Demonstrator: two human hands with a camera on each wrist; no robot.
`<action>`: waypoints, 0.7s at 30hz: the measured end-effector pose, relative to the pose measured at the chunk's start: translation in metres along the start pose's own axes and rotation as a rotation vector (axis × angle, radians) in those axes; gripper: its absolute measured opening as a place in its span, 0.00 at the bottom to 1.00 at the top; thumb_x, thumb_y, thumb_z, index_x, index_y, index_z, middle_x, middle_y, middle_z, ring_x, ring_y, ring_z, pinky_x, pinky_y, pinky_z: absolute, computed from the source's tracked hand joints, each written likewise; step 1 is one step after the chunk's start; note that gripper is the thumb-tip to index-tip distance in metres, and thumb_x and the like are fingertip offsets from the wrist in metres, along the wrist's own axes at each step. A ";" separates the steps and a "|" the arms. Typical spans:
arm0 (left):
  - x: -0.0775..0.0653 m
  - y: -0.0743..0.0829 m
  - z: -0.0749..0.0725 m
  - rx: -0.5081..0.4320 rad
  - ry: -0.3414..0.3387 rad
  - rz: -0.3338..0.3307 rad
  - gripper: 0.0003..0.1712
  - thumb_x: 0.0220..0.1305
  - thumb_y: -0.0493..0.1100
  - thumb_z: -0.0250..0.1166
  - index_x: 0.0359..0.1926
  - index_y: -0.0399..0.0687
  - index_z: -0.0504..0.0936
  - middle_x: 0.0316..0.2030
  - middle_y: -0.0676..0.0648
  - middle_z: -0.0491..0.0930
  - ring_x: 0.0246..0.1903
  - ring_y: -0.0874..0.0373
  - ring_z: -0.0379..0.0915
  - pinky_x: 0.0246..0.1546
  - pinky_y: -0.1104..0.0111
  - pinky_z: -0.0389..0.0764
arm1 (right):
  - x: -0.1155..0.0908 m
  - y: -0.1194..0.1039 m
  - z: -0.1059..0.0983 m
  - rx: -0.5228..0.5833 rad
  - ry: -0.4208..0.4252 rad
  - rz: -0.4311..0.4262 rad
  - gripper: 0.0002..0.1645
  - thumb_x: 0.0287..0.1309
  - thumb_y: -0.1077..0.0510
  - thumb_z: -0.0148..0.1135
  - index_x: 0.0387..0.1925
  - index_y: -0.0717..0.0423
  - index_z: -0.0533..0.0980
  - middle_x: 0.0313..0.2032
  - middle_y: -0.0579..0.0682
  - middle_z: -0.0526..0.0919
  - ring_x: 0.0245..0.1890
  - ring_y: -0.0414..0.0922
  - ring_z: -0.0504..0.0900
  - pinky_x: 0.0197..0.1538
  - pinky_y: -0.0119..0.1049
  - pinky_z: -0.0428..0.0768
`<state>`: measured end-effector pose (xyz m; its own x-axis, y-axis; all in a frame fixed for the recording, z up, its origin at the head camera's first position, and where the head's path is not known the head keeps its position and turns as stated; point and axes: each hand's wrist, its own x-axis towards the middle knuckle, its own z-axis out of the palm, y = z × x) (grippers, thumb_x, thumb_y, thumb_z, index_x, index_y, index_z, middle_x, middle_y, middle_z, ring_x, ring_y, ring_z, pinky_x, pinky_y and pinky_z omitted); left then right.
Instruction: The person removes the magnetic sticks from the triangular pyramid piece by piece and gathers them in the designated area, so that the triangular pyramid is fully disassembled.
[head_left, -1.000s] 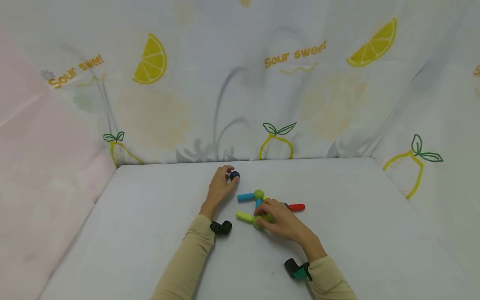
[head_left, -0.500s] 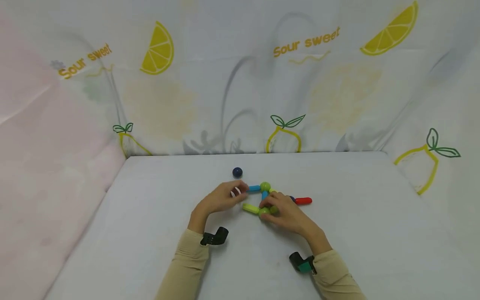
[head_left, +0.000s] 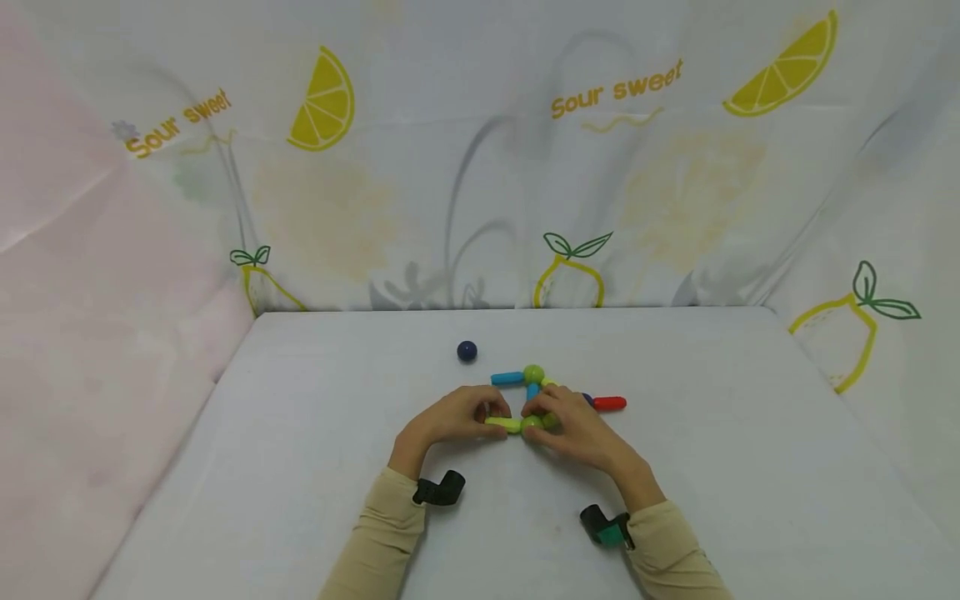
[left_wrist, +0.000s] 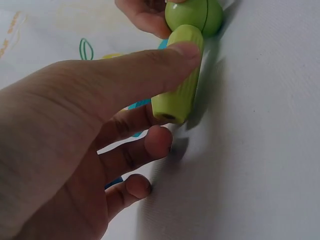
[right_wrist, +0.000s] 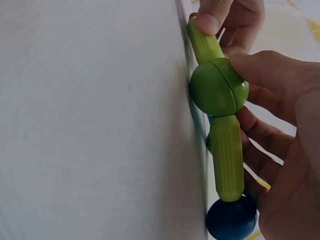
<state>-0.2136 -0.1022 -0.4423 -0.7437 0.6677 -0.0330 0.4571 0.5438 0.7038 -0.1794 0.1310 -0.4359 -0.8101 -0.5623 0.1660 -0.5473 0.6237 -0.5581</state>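
Note:
My left hand pinches a lime-green magnetic rod between thumb and forefinger, the other fingers curled below. The rod's far end meets a green ball, which my right hand holds with thumb and fingers. On the ball's other side a second lime rod leads to a dark blue ball. Behind the hands, another green ball joins a blue rod pointing left and one running toward the front ball. A red rod sticks out at the right. My right hand partly hides the structure.
A loose dark blue ball lies behind the structure, near the back of the white table. A lemon-print cloth hangs along the table's back edge. Each wrist wears a small black camera.
My left hand has left the loose dark blue ball and come forward, passing the blue rod, to pinch the front lime rod. My right hand stays at the green ball. The head view has shifted slightly.

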 end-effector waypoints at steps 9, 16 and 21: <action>-0.001 0.000 -0.001 -0.024 -0.024 0.003 0.09 0.56 0.48 0.69 0.38 0.55 0.81 0.31 0.58 0.78 0.29 0.65 0.69 0.32 0.75 0.72 | -0.001 0.000 0.000 -0.008 0.029 0.026 0.12 0.54 0.54 0.67 0.42 0.48 0.78 0.40 0.43 0.76 0.41 0.40 0.72 0.47 0.40 0.70; -0.003 0.001 -0.002 -0.034 -0.021 0.018 0.09 0.57 0.47 0.69 0.38 0.53 0.82 0.29 0.56 0.78 0.28 0.65 0.69 0.31 0.75 0.71 | -0.001 0.000 0.001 -0.003 0.032 0.023 0.12 0.54 0.54 0.67 0.41 0.48 0.78 0.39 0.43 0.76 0.40 0.40 0.72 0.47 0.39 0.70; -0.007 0.002 -0.005 -0.028 -0.041 0.027 0.07 0.57 0.47 0.69 0.37 0.54 0.82 0.28 0.56 0.77 0.27 0.66 0.68 0.30 0.75 0.71 | 0.000 0.001 0.002 -0.011 0.041 0.012 0.11 0.55 0.54 0.67 0.41 0.48 0.78 0.39 0.43 0.76 0.40 0.40 0.72 0.47 0.40 0.70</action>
<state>-0.2103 -0.1081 -0.4371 -0.7105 0.7025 -0.0420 0.4628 0.5114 0.7241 -0.1795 0.1310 -0.4384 -0.8242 -0.5325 0.1925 -0.5397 0.6360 -0.5515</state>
